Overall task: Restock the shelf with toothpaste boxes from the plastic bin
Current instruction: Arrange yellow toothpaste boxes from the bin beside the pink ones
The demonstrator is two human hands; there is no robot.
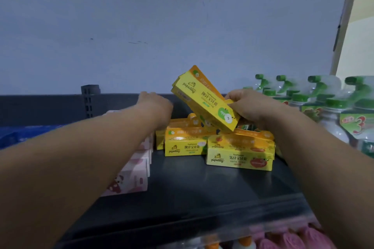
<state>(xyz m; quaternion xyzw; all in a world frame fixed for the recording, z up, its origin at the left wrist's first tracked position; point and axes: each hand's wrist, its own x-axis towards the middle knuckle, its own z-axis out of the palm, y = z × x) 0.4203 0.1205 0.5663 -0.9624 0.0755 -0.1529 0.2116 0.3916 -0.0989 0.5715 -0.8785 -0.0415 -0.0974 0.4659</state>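
A shop: dark shelf [202,188] stocked with spray bottles [332,119].

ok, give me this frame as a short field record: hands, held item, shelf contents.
left hand: reaching over the stacked yellow toothpaste boxes, grip not visible
right hand: holding a tilted toothpaste box, apple print
shelf: dark, front area bare
left of stack: pink boxes
right of stack: green-capped spray bottles
plastic bin: not in view

The right hand [251,107] holds a yellow toothpaste box [204,98] tilted up above the dark shelf [202,186]. The left hand [155,105] reaches over the yellow boxes [218,147] stacked at the back. Pink boxes [133,172] sit on the left. Green spray bottles [327,111] stand on the right.
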